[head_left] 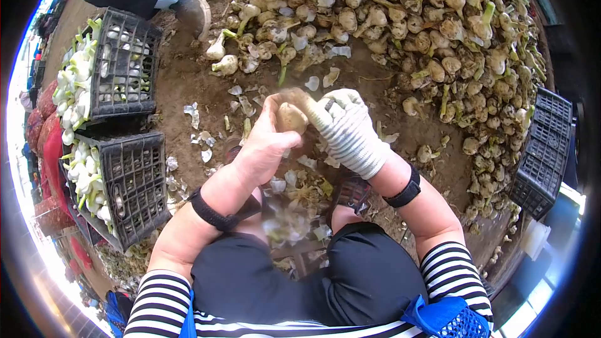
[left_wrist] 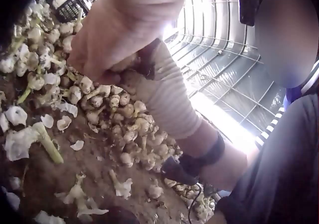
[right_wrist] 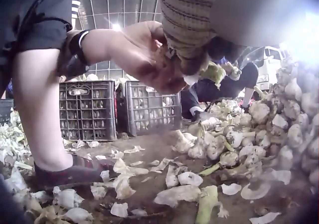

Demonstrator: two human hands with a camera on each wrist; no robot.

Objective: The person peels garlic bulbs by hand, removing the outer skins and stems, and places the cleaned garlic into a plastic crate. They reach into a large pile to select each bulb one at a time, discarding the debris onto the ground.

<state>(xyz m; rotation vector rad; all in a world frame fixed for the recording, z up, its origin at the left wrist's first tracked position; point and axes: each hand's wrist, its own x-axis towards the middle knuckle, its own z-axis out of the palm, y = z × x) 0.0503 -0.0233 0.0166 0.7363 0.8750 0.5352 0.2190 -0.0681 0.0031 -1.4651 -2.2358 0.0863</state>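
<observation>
Head view shows the bare left hand (head_left: 263, 144) curled round a bulb (head_left: 291, 117) held above the floor (head_left: 188, 81) near the pile (head_left: 400, 19), the gloved right hand (head_left: 350, 131) pinching its top, where a steady left grip and short pulls should strip skin cleanly.

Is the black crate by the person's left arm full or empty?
Full, or nearly: white bulbs heap at the open top of the crate and show through its mesh.

a dirt-brown garlic bulb (head_left: 291, 117), held off the ground between both hands, skin partly on.
</observation>
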